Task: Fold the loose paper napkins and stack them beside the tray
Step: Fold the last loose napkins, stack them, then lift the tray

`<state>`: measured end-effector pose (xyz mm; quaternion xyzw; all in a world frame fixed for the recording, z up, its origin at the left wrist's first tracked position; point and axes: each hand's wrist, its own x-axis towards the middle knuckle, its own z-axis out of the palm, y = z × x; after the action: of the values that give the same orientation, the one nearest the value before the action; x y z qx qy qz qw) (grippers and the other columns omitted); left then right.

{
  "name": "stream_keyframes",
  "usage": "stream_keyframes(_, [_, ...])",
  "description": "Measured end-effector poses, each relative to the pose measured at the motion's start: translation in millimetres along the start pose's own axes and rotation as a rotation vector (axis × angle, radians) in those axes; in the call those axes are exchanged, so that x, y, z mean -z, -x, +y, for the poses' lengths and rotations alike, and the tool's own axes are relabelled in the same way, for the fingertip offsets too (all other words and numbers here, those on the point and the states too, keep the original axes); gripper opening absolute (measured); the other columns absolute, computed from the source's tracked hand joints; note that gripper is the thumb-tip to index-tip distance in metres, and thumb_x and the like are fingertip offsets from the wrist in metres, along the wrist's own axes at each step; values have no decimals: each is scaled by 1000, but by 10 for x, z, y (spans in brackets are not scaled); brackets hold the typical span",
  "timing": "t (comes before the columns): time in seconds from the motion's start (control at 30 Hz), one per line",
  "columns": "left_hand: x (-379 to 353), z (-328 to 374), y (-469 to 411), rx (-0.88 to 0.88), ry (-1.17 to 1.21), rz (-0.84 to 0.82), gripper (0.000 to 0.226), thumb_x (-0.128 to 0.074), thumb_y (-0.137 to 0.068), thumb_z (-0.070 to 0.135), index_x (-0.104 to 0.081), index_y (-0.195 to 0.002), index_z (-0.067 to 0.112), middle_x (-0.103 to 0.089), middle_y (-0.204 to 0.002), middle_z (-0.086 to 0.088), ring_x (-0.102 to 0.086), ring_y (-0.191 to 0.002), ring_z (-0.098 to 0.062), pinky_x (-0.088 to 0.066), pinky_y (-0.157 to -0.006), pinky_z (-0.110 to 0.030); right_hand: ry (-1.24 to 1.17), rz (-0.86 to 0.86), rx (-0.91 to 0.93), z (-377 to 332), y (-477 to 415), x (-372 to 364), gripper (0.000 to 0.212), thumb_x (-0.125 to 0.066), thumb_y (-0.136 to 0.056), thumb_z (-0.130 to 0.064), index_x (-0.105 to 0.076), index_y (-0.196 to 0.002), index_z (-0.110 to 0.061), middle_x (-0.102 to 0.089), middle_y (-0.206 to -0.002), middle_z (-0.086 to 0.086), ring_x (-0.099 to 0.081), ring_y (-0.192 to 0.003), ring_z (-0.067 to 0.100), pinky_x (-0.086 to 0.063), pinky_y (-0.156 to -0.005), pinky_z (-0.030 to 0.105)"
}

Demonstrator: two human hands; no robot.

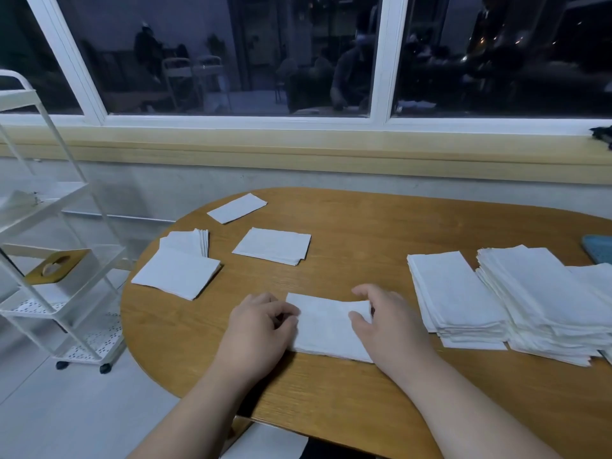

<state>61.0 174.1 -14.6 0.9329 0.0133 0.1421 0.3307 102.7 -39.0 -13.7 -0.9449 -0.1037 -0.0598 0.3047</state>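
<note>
Head view: a person works at the oval wooden table (364,233).
In hand: left hand (261,329) and right hand (384,321) pinch opposite ends of one white paper napkin (326,326).
Done: small folded white napkin piles (271,245) at left.
Left: tall stacks of unfolded white napkins (543,293) at right.
Tray: cannot tell.

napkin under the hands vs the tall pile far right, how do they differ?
The napkin under the hands lies alone and flat on the table; the tall pile on the right is many layers deep.
The napkin is pinned by the left hand and right hand at its two ends; the pile is untouched.
The napkin sits close to the person, the pile further right, near the table edge.
Both are white paper.
</note>
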Motion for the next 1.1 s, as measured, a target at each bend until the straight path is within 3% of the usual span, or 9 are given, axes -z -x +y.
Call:
stream_keyframes(0.1, [-30,-14,-4,16,-51,13,11,-68,-89,30,-74,-94,37,-54,-87,19,-42,-99,4,-39,-88,-24,75,8,24,9,-10,-19,36,-57,-97,-38,-55,-132,-31,-50,-122,-15,-43,-118,8,-43,-96,26])
stream_keyframes(0.23, [-1,-5,-14,68,48,30,12,-67,-88,26,-71,-84,37,-53,-90,18,-40,-102,6,-36,-83,-17,94,33,41,6,-35,10,35,-61,-94,-38,-59,-129,-30,-44,-123,-13,-42,-120,10,-41,-104,31])
stream_keyframes(0.47, [32,-38,-45,195,260,124,17,-64,-89,18,-69,-80,32,-54,-93,17,-45,-102,4,-36,-80,-13,51,-32,120,-327,-510,-21,24,-57,-96,-34,-62,-119,-31,-51,-121,-14,-43,-119,10,-43,-95,31])
stream_keyframes(0.63, [24,-60,-78,217,279,166,19,-63,-88,16,-66,-76,31,-52,-92,17,-46,-103,-1,-41,-85,-21,185,-127,152,-516,-1101,-308,32,-54,-94,-27,-61,-124,-30,-52,-129,-5,-42,-126,20,-42,-96,34])
stream_keyframes(0.8, [19,-93,-100,217,279,152,19,-61,-88,18,-65,-76,32,-52,-93,15,-44,-103,1,-37,-82,-16,284,-222,143,-541,-1485,-512,36,-51,-95,-25,-59,-129,-30,-51,-133,-3,-42,-128,25,-45,-99,40])
stream_keyframes(0.97, [15,-123,-108,208,276,148,19,-60,-88,20,-64,-76,33,-52,-92,16,-45,-104,-3,-41,-87,-24,370,-198,175,-531,-1604,-533,23,-47,-96,-21,-69,-96,-28,-60,-110,-4,-55,-107,23,-52,-85,40])
stream_keyframes(1.1, [7,-124,-105,208,275,146,17,-60,-88,20,-65,-76,31,-53,-93,17,-45,-104,-2,-43,-91,-28,286,-141,165,-514,-1598,-490,19,-50,-99,-24,-68,-91,-26,-63,-102,-6,-56,-92,19,-50,-76,35])
